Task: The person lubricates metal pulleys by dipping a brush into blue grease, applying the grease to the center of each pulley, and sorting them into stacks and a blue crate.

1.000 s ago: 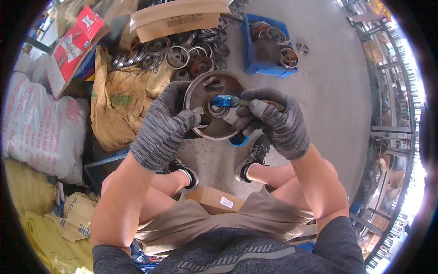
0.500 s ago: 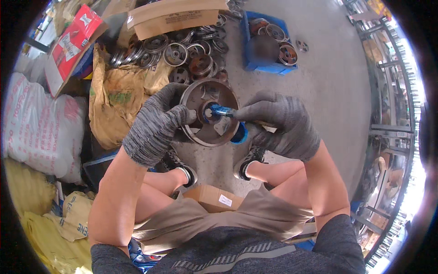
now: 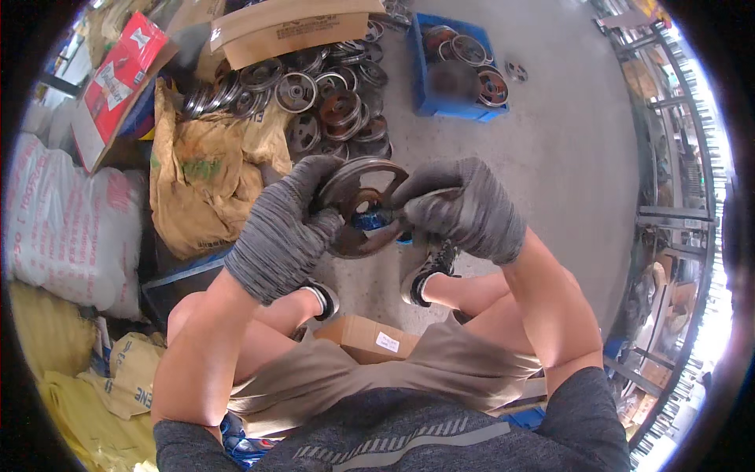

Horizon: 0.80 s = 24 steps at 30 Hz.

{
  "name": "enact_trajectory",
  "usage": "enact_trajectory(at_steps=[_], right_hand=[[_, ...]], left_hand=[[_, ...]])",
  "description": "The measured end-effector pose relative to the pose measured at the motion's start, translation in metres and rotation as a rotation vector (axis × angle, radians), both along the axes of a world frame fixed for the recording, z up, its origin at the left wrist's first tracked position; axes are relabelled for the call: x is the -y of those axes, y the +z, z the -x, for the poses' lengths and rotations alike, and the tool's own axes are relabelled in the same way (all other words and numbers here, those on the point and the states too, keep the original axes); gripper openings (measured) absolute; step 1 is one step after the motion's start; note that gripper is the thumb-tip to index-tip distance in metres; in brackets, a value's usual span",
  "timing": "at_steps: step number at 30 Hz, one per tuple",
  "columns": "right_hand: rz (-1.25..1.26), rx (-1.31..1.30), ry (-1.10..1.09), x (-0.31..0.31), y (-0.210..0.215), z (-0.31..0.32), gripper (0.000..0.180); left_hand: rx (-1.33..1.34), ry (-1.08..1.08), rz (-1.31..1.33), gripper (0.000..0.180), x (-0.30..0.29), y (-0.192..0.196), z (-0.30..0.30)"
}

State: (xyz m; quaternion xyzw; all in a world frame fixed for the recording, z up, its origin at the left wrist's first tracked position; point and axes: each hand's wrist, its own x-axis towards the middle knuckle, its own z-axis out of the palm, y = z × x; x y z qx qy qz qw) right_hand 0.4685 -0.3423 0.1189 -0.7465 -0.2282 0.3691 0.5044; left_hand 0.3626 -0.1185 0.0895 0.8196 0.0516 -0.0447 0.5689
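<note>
My left hand, in a grey knit glove, is closed on the rim of a dark metal pulley wheel, held tilted in front of me. My right hand, gloved likewise, is closed on a brush whose blue-wet tip lies at the wheel's hub. The fingers hide most of the brush handle. Blue colour shows around the inside of the hub. Below the right fingers, a bit of a blue cup peeks out, mostly covered by the hand and wheel.
Several metal wheels are heaped on the floor ahead, beside brown paper sacks and under an open carton. A blue crate holds more wheels. White sacks stand at left, metal shelving at right. A small carton sits between my legs.
The wheel has tilted, its face turning more toward my right hand. My right hand has come closer, and the brush tip has moved from in front of the hub to lower in it.
</note>
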Motion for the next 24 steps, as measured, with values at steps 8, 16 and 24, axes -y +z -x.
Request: enact_trajectory(at_steps=[8, 16, 24], right_hand=[[-0.436, -0.341, -0.326, 0.043, 0.017, -0.019, 0.035], [-0.283, -0.266, -0.338, 0.057, 0.018, -0.021, 0.03], [0.022, 0.116, -0.049, 0.074, 0.005, -0.022, 0.024]], left_hand=[[-0.089, 0.084, 0.446, 0.059, -0.019, 0.003, 0.001], [-0.227, 0.231, 0.549, 0.07, -0.018, -0.015, -0.007], [-0.303, 0.232, 0.54, 0.06, 0.006, -0.028, -0.032]])
